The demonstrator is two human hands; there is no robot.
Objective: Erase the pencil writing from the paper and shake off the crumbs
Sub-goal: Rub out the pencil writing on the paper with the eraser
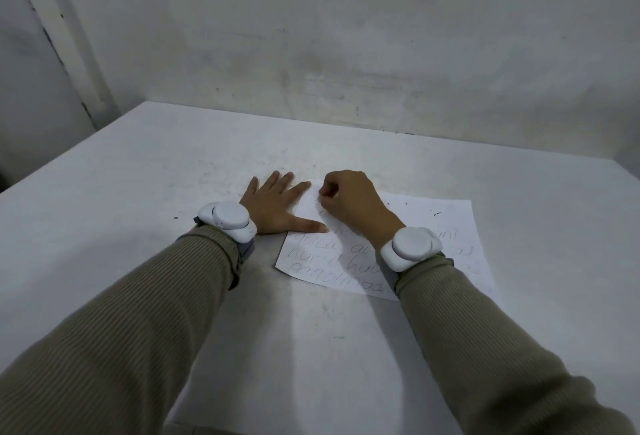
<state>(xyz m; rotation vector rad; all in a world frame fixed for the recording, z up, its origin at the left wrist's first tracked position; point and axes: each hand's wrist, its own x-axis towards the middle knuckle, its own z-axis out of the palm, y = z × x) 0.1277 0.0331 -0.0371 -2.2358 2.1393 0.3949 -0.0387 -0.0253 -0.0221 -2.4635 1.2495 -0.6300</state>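
Paper [450, 230] lies flat on the table [173, 174], right of centre, with pencil writing [311, 256] in lines across its near half. Nearest, two ribbed sleeves [138, 313] reach forward, each ending in a white wrist band [228, 221]. The left hand [277, 206] is spread wide and flat on the table, its thumb and forefinger tip resting on the sheet's left edge. The right hand [349, 199] sits on the sheet's far left corner, fingers curled tight toward the thumb; whether they pinch anything cannot be told. A few dark crumbs [436, 214] dot the far right part. Beyond stands a wall [346, 36].
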